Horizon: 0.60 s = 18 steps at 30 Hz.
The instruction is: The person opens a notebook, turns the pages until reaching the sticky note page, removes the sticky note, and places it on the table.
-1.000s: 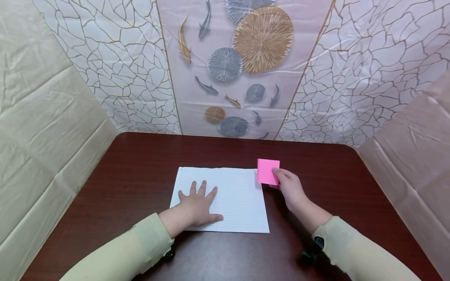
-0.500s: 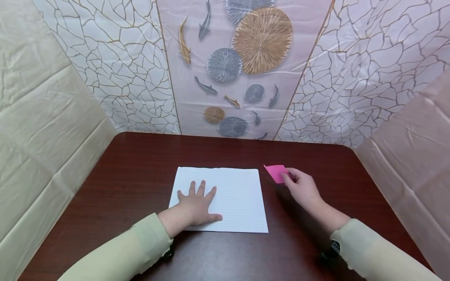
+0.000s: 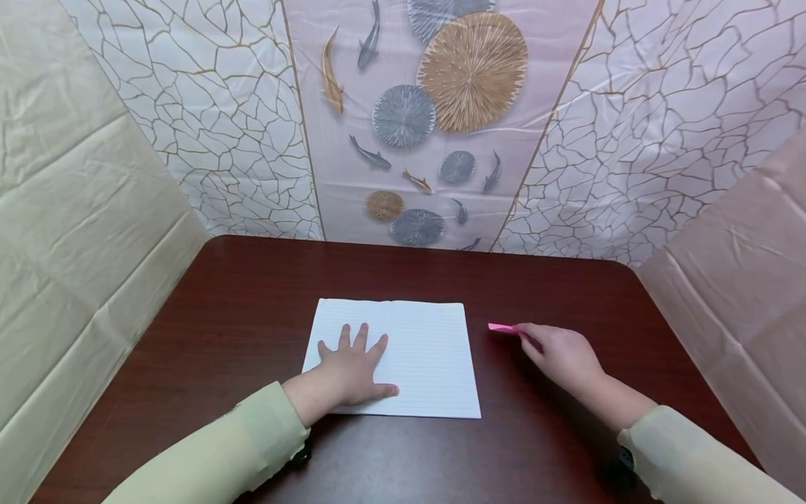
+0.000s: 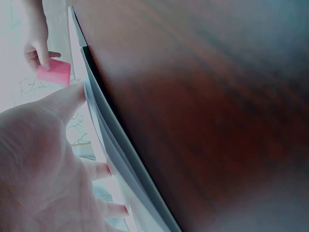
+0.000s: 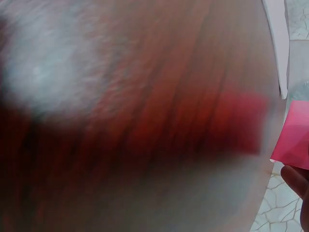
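Observation:
An open lined notebook [image 3: 428, 360] lies flat on the dark wooden table. With fingers spread, my left hand [image 3: 352, 371] rests on its left page; the left wrist view shows the palm [image 4: 38, 164] against the page edges. To the right of the notebook, my right hand [image 3: 563, 355] pinches a pink sticky note [image 3: 502, 328] between thumb and fingers, above the table. The note is seen nearly edge-on in the head view. Its pink face [image 5: 294, 133] shows in the right wrist view, beside a fingertip [image 5: 293, 180]. Whether it is one sheet or several, I cannot tell.
The brown table [image 3: 264, 280] reaches back to a patterned cloth wall [image 3: 415, 161]. Beige cloth walls stand at the left [image 3: 94, 245] and right [image 3: 730, 280]. The notebook's right edge is a short way from the note.
The right hand has moved right, away from the notebook's top right corner, and lower. The pink note has tilted from face-on to nearly edge-on. The left hand has stayed in place.

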Each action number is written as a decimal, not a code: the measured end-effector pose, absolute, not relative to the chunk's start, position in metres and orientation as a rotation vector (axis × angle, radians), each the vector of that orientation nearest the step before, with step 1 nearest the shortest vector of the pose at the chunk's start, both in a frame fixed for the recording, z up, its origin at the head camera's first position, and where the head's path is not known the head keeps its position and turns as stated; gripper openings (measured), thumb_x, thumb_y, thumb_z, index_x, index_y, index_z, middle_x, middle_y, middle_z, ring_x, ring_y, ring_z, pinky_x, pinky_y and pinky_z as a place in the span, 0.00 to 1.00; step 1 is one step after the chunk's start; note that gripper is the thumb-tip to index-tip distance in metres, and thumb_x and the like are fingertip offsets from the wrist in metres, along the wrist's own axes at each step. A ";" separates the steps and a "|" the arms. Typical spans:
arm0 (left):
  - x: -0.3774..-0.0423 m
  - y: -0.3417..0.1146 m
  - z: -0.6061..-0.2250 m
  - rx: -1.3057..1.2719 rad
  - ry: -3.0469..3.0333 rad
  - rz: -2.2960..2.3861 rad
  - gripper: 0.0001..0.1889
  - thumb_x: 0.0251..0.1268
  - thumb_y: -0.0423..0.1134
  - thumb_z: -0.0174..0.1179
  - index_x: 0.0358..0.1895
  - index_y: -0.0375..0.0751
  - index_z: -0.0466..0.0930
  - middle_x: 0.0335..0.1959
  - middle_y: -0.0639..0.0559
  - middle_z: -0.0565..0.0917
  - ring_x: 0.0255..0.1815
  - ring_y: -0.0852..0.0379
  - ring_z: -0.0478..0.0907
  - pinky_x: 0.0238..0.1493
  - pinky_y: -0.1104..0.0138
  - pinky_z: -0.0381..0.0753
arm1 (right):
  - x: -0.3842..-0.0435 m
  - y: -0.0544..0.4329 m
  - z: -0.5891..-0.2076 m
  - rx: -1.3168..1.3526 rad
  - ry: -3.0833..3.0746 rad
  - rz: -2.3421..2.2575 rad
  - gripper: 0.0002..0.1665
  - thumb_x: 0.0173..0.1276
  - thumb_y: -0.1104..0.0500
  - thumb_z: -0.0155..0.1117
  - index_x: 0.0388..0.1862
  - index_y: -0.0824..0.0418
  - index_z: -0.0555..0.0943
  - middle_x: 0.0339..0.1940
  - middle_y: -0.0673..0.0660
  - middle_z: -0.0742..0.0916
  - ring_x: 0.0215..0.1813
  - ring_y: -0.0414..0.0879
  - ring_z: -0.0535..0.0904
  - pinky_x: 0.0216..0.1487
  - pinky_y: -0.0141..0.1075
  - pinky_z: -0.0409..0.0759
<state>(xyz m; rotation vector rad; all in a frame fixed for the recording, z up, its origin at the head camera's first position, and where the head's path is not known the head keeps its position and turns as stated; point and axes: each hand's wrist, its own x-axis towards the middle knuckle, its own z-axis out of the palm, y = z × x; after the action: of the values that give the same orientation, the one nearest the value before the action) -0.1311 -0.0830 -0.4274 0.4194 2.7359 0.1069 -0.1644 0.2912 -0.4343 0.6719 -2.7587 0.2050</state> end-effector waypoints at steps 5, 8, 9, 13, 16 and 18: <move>-0.131 -0.082 -0.427 0.415 2.737 0.107 0.50 0.58 0.76 0.53 0.80 0.55 0.53 0.80 0.40 0.49 0.78 0.31 0.43 0.62 0.27 0.54 | -0.161 0.299 -0.441 0.689 -2.746 0.184 0.15 0.62 0.61 0.71 0.48 0.59 0.86 0.43 0.58 0.90 0.40 0.52 0.87 0.39 0.50 0.84; -0.131 -0.082 -0.426 0.411 2.737 0.108 0.50 0.58 0.76 0.53 0.80 0.55 0.53 0.80 0.40 0.49 0.78 0.31 0.42 0.62 0.27 0.54 | -0.159 0.302 -0.444 0.710 -2.740 0.175 0.15 0.61 0.61 0.72 0.48 0.59 0.87 0.42 0.59 0.90 0.41 0.52 0.88 0.40 0.50 0.84; -0.131 -0.081 -0.426 0.411 2.736 0.110 0.50 0.58 0.76 0.53 0.80 0.55 0.53 0.80 0.40 0.49 0.78 0.31 0.42 0.62 0.27 0.54 | -0.159 0.303 -0.445 0.714 -2.742 0.173 0.15 0.60 0.61 0.72 0.47 0.59 0.87 0.42 0.58 0.90 0.41 0.52 0.87 0.40 0.50 0.84; -0.131 -0.080 -0.426 0.413 2.735 0.111 0.50 0.58 0.76 0.53 0.80 0.55 0.53 0.80 0.40 0.49 0.78 0.31 0.42 0.62 0.27 0.54 | -0.156 0.304 -0.447 0.739 -2.744 0.174 0.13 0.60 0.61 0.72 0.45 0.59 0.87 0.40 0.58 0.90 0.40 0.51 0.87 0.39 0.50 0.84; -0.131 -0.080 -0.426 0.414 2.736 0.107 0.50 0.58 0.76 0.53 0.80 0.55 0.53 0.80 0.40 0.49 0.78 0.31 0.43 0.62 0.27 0.55 | -0.155 0.305 -0.450 0.767 -2.738 0.166 0.10 0.60 0.61 0.71 0.42 0.58 0.86 0.38 0.56 0.90 0.38 0.51 0.87 0.37 0.49 0.83; -0.132 -0.081 -0.427 0.414 2.737 0.100 0.50 0.58 0.76 0.53 0.80 0.55 0.52 0.80 0.40 0.49 0.78 0.31 0.43 0.62 0.27 0.55 | -0.154 0.305 -0.451 0.787 -2.734 0.161 0.10 0.60 0.61 0.70 0.41 0.58 0.86 0.37 0.56 0.89 0.39 0.51 0.86 0.38 0.49 0.83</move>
<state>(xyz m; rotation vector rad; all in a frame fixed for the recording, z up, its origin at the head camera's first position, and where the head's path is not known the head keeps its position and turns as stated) -0.1315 -0.0807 -0.4267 0.4139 2.7369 0.0999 -0.1540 0.3047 -0.4515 0.7874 -2.7339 0.1607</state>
